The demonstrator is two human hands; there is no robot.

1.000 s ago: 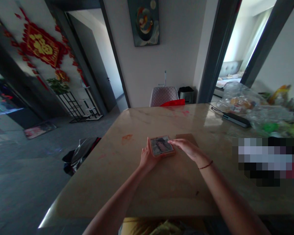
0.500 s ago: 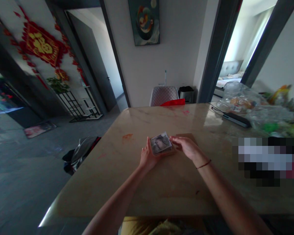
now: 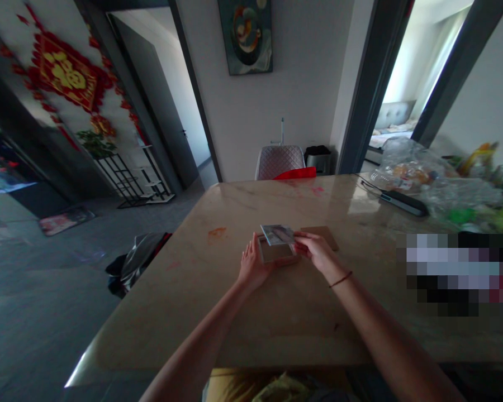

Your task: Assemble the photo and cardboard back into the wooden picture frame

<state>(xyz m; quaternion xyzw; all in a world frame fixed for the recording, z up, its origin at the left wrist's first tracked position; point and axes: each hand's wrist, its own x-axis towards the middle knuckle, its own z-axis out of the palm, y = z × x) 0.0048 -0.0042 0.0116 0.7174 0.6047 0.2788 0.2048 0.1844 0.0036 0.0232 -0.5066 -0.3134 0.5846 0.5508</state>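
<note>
My right hand pinches the right edge of a photo, a small rectangular print. The photo is tilted above a shallow rectangular frame, whose brownish inside shows below it. At the left side of the frame, my left hand grips it, with the fingers along its outer edge. A flat brown board lies on the table just behind my right hand and is partly hidden by it.
The stone-look table has an orange stain at left. A black elongated device with a cord and clear plastic bags lie at right. A quilted chair with red cloth stands beyond the far edge.
My right hand has raised and tilted the photo, which lay over the frame before, so the frame's inside now shows. The left hand stays at the frame's left side.
</note>
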